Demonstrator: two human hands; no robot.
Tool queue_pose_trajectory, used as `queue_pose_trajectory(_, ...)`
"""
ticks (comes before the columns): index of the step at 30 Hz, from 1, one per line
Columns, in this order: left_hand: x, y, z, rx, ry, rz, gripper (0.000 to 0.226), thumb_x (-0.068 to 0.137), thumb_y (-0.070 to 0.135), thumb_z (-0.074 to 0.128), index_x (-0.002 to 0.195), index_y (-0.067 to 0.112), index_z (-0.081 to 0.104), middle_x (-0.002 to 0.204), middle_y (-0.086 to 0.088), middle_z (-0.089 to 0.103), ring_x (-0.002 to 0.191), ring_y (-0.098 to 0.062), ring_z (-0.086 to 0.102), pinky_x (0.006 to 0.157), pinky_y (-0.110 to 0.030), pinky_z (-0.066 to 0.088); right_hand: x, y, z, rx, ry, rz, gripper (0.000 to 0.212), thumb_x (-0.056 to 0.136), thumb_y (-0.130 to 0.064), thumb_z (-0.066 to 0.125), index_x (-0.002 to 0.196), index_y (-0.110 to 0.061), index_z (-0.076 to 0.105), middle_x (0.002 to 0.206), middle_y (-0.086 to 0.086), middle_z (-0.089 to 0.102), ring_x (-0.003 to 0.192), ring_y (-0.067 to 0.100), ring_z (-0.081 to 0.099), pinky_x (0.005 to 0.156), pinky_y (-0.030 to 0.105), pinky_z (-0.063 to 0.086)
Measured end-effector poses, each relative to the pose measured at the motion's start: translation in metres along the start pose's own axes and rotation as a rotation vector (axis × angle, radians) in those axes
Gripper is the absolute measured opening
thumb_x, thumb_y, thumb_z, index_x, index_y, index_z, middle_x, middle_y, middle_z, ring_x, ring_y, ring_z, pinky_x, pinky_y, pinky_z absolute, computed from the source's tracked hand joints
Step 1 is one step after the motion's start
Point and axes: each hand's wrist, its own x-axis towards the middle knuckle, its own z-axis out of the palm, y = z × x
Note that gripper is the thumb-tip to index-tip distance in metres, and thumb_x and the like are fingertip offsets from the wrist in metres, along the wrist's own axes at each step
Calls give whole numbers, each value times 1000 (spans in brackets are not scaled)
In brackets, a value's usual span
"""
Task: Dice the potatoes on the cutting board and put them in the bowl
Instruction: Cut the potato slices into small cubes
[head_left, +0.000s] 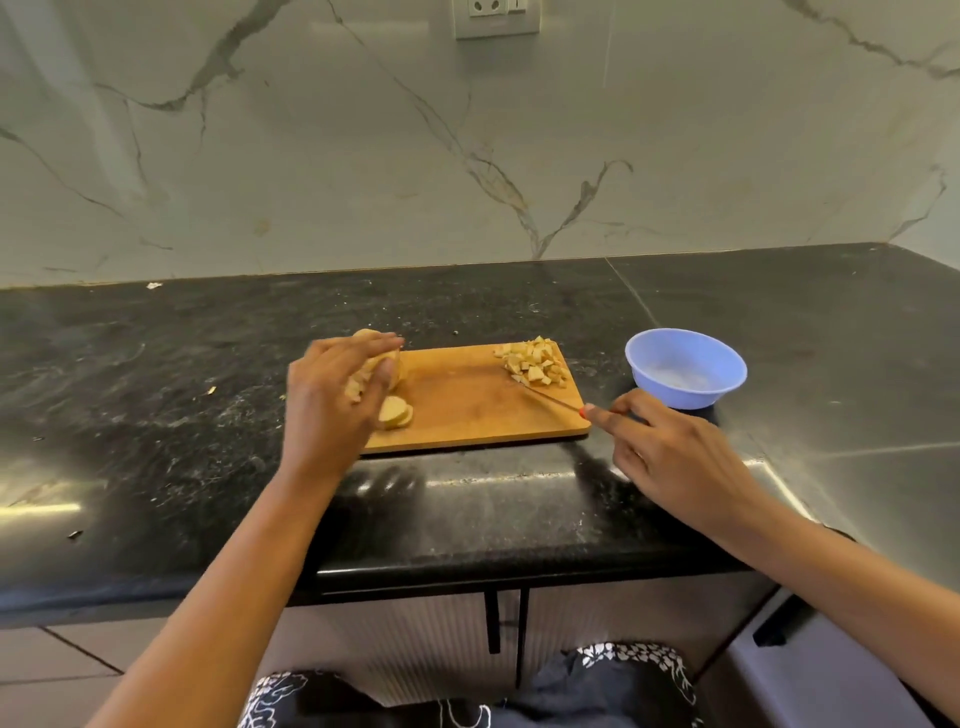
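A wooden cutting board (467, 405) lies on the black counter. At the board's left end my left hand (332, 400) grips a partly cut potato (384, 364), with a few slices (395, 413) lying just below it. A heap of diced potato (535, 361) sits at the board's far right corner. My right hand (665, 452) holds a knife (550, 397) by its handle, index finger stretched along it, with the thin blade pointing left across the board toward the dice. The light blue bowl (685, 366) stands right of the board and looks empty.
The black stone counter (208, 389) runs along a marble backsplash (467, 156) with a wall socket (496, 18) at the top. Small scraps dot the counter at left. Below the counter's front edge are cabinet doors with dark handles (493, 621).
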Motion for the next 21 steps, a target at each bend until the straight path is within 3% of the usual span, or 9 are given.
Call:
queue_pose_trajectory(3, -11, -23, -26, 15, 41, -250, 23, 93, 24, 57, 115, 24, 66, 108, 9, 65, 97, -5, 51, 82, -31, 42, 3, -6, 5, 65, 4, 3, 45, 78, -1, 68, 121, -14, 65, 97, 3, 60, 61, 20, 59, 42, 32, 48)
queue_pose_trajectory(7, -21, -46, -43, 31, -126, -450, 30, 90, 32, 61, 120, 28, 63, 107, 10, 65, 88, 0, 53, 80, -24, 36, 17, -18, 17, 134, 6, -14, 45, 78, -1, 69, 120, -14, 66, 99, 3, 61, 51, 14, 51, 40, 33, 46)
queue_pose_trajectory(10, -23, -40, -38, 55, -208, -314, 34, 85, 44, 65, 115, 29, 65, 105, 14, 64, 105, -9, 53, 89, -32, 40, 30, -26, 28, 166, 29, -26, 42, 78, -1, 69, 119, -14, 67, 100, 4, 62, 50, 13, 50, 40, 29, 45)
queue_pose_trajectory(13, -23, -30, -29, 174, -294, -106, 48, 78, 61, 51, 111, 30, 68, 108, 13, 67, 106, -14, 55, 89, -43, 45, 42, -33, 37, 188, 25, -20, 40, 80, -3, 68, 118, -15, 67, 99, 3, 62, 54, 14, 52, 45, 23, 39)
queue_pose_trajectory(18, -23, -21, -14, 380, -347, 64, 48, 81, 63, 41, 105, 32, 68, 108, 13, 67, 102, -15, 57, 80, -34, 35, 48, -32, 44, 223, 7, 40, 40, 81, -3, 69, 118, -17, 67, 96, 0, 60, 60, 8, 49, 50, 17, 37)
queue_pose_trajectory(21, -17, -24, -11, 383, -367, 91, 38, 84, 57, 50, 102, 31, 70, 106, 10, 69, 100, -17, 58, 80, -33, 33, 47, -31, 44, 243, 2, 74, 40, 82, -3, 67, 119, -17, 67, 95, -2, 59, 63, 4, 45, 55, 8, 30)
